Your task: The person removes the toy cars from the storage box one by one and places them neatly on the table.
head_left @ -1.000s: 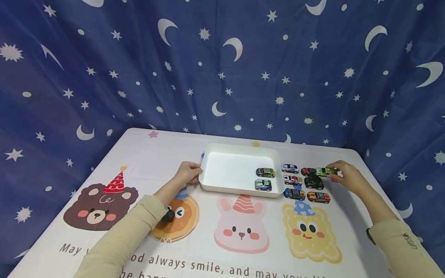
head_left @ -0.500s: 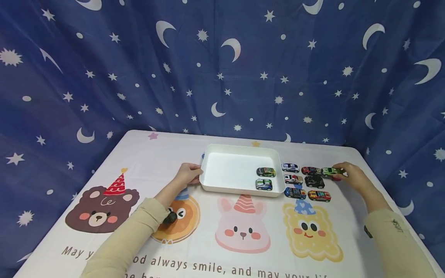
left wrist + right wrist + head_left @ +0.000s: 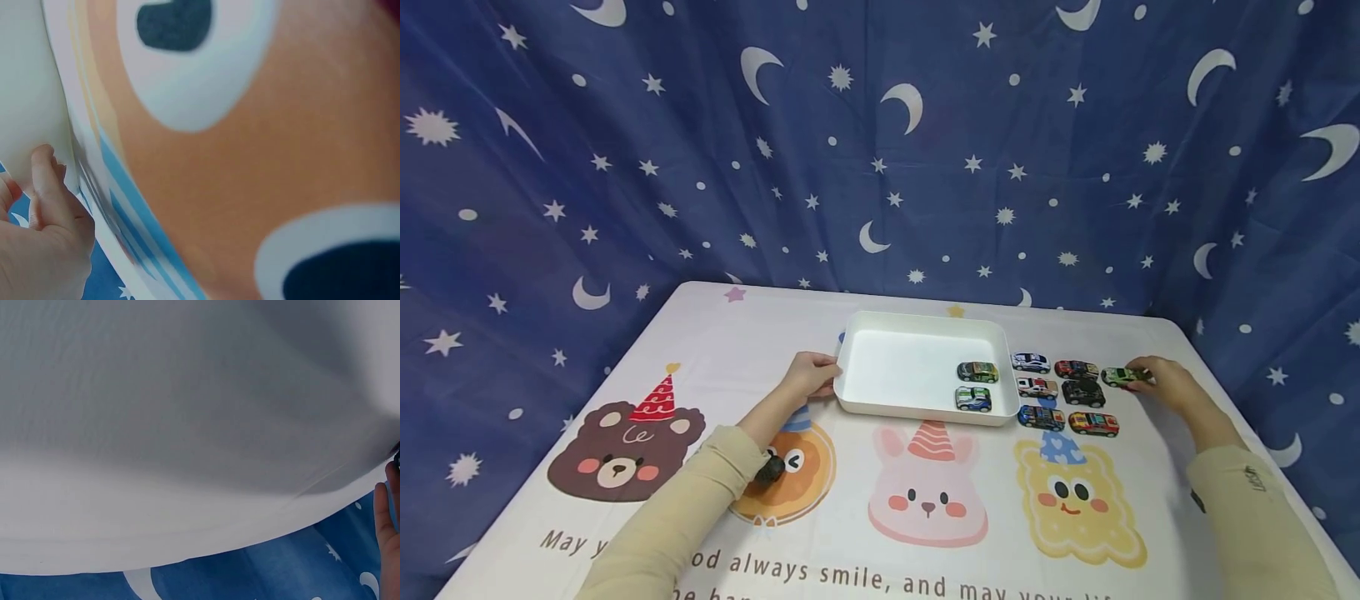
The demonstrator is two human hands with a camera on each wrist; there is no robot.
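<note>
My left hand (image 3: 811, 377) grips the left end of a white rectangular tray (image 3: 895, 367). In the left wrist view, the thumb and fingers of that hand (image 3: 53, 231) pinch the tray's wall (image 3: 28, 81). Two toy cars sit in the tray's right part: a dark multicoloured one (image 3: 977, 372) and a white, green and blue one (image 3: 973, 399). Beyond the tray on the right, my right hand (image 3: 1168, 383) holds a green toy car (image 3: 1123, 377) by its right end. Only the edge of the right hand shows in the right wrist view, so its grip is hidden there.
Between tray and right hand stand several toy cars, among them a red-and-dark one (image 3: 1077, 369), a black one (image 3: 1083, 392), a red-and-yellow one (image 3: 1093, 424) and a blue one (image 3: 1041, 417). A blue starry curtain (image 3: 880, 167) hangs behind the table's printed cloth (image 3: 760, 325).
My right hand has shifted the green toy car rightward, from overlapping the red-and-dark car to just beside it. The left hand keeps its hold on the tray.
</note>
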